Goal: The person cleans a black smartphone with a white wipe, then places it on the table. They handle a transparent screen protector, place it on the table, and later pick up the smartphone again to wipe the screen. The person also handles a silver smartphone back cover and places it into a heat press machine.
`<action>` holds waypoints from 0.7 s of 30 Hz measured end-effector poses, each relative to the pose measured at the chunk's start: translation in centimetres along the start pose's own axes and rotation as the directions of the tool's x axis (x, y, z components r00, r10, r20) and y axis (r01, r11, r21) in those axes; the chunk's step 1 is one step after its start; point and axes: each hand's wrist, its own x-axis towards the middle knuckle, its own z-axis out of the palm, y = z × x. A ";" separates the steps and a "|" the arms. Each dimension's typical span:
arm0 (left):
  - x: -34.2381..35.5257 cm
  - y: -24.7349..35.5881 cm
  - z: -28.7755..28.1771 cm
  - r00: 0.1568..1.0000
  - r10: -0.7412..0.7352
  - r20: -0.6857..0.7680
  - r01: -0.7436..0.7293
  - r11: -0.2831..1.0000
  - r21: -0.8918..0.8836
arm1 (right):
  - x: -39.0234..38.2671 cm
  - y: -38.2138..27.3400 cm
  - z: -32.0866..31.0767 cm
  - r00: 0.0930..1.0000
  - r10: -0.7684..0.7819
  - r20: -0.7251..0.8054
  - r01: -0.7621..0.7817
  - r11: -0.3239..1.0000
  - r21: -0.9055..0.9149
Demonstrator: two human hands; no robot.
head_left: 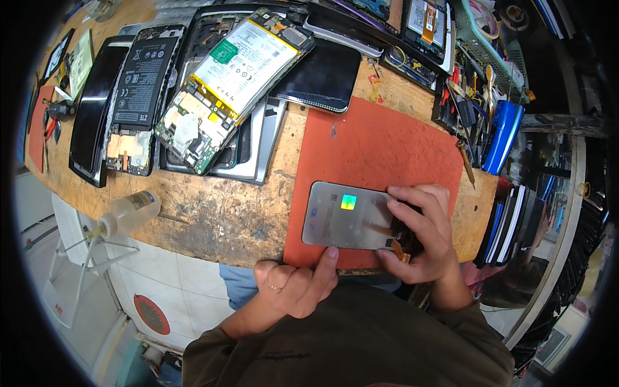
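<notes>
A phone display panel [351, 226] lies on an orange-red mat, its grey back facing up, with a shiny rainbow sticker [348, 202] near the top edge. My right hand [422, 235] grips its right end, fingers on the far edge and thumb on the near edge. Beside that thumb an orange flex cable [401, 252] sticks out; part of this end is hidden under the hand. My left hand [298, 282], with a ring on one finger, rests at the table's front edge. Its index finger stretches to the panel's near edge, while the other fingers curl in, holding nothing visible.
The mat [387, 142] covers the wooden bench [219, 216] at right. Opened phones with batteries [248, 61] are stacked at the back left. A clear bottle [132, 213] stands at the left edge. Tools [467, 103] and a blue cylinder [503, 138] crowd the right.
</notes>
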 end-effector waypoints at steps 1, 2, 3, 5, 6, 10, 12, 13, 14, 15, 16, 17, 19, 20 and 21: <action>-0.1 0.0 0.0 1.000 0.003 0.005 -0.003 1.000 -0.002 | 0.0 0.0 0.0 1.000 0.002 0.005 -0.002 1.000 -0.003; -0.2 -0.1 -0.1 1.000 0.006 0.008 -0.006 1.000 -0.003 | 0.0 0.1 0.0 1.000 0.009 0.005 -0.009 1.000 -0.002; -0.3 -0.1 -0.2 1.000 0.002 0.012 -0.002 1.000 -0.028 | -0.1 0.1 0.0 1.000 0.006 0.012 -0.006 1.000 0.002; -0.2 -0.2 -0.5 1.000 -0.004 0.023 0.005 0.997 -0.077 | -0.1 0.3 0.0 1.000 0.012 0.013 -0.012 1.000 0.019; 0.0 -0.4 -0.9 0.999 -0.031 0.038 0.037 0.987 -0.159 | -0.1 0.3 -0.1 1.000 0.009 0.020 -0.009 1.000 0.017; 2.6 -1.3 -3.7 0.976 -0.195 0.099 0.216 0.933 -0.289 | -0.2 0.4 -0.1 0.999 0.012 0.031 -0.012 1.000 0.028; 4.9 -2.4 -5.6 0.947 -0.224 0.230 0.275 0.935 -0.223 | -0.2 0.4 -0.2 0.999 0.024 0.035 -0.025 0.999 0.032; 6.2 -4.0 -6.3 0.909 -0.223 0.353 0.297 0.940 -0.168 | -0.2 0.4 -0.2 0.999 0.027 0.036 -0.028 0.999 0.031; 7.4 -5.1 -6.3 0.909 -0.207 0.362 0.308 0.919 -0.247 | -0.2 0.4 -0.2 0.999 0.025 0.031 -0.026 0.999 0.031; 8.5 -5.6 -6.4 0.897 -0.156 0.414 0.266 0.938 -0.223 | -0.2 0.3 -0.3 0.999 0.031 0.041 -0.032 0.999 0.029; 9.7 -6.0 -6.8 0.878 -0.116 0.465 0.234 0.950 -0.204 | -0.2 0.3 -0.3 0.998 0.035 0.045 -0.036 0.999 0.028; 10.7 -6.4 -6.9 0.847 -0.093 0.523 0.215 0.960 -0.178 | -0.2 0.3 -0.4 0.998 0.044 0.043 -0.045 0.999 0.026; 12.2 -7.3 -6.1 0.783 0.004 0.622 0.170 0.961 -0.220 | -0.2 0.2 -0.5 0.997 0.049 0.063 -0.051 0.998 0.027; 12.8 -7.6 -5.9 0.743 0.047 0.668 0.153 0.959 -0.238 | -0.2 0.1 -0.6 0.995 0.061 0.075 -0.062 0.998 0.018; 13.3 -7.7 -5.8 0.742 0.066 0.668 0.134 0.961 -0.243 | -0.2 0.0 -0.7 0.996 0.055 0.070 -0.058 0.998 0.033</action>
